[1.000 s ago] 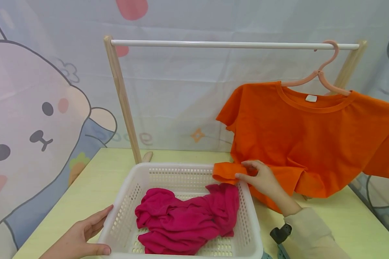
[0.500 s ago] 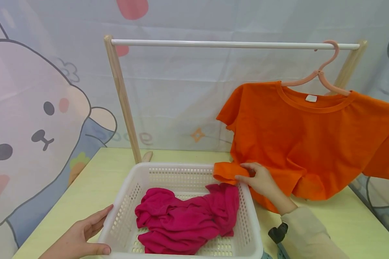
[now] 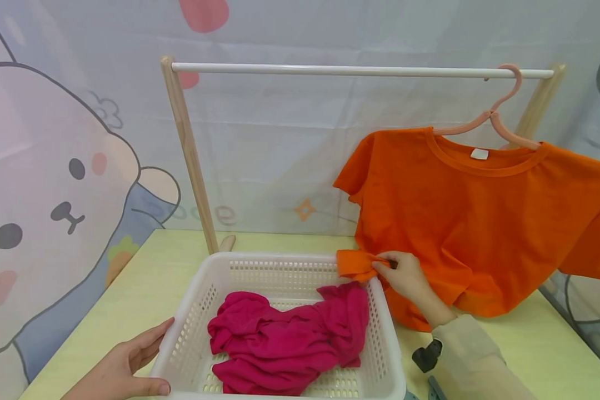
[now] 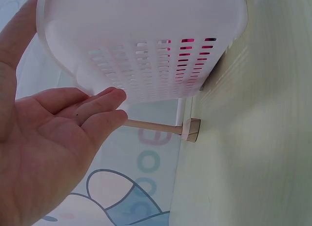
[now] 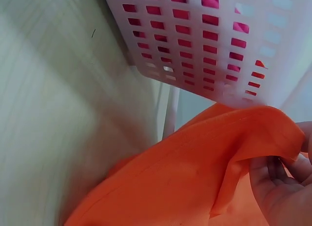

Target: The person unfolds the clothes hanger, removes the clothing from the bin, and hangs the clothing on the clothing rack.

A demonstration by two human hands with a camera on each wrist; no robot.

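Note:
In the head view, an orange T-shirt [image 3: 455, 211] hangs on a pink hanger [image 3: 505, 119] at the right end of the rail. My right hand [image 3: 405, 275] pinches its lower hem, and a fold of the cloth laps over the back right corner of the white basket [image 3: 177, 333]. The right wrist view shows the orange cloth [image 5: 195, 153] between thumb and fingers. Crumpled magenta cloth [image 3: 290, 339] lies inside the basket. My left hand [image 3: 122, 364] rests against the basket's left side. From the left wrist view, its fingers are loosely bent by the slotted wall [image 4: 146, 55].
A clothes rack with a white rail [image 3: 330, 69] and wooden legs [image 3: 190, 144] stands on the pale table [image 3: 130, 289]. Behind it hangs a cloth backdrop [image 3: 280, 155] with cartoon prints. A black device [image 3: 426, 355] sits near my right wrist.
My right hand has drawn the orange hem slightly right along the basket corner, and its fingers now bunch the fold more tightly. The left hand and basket stay in place.

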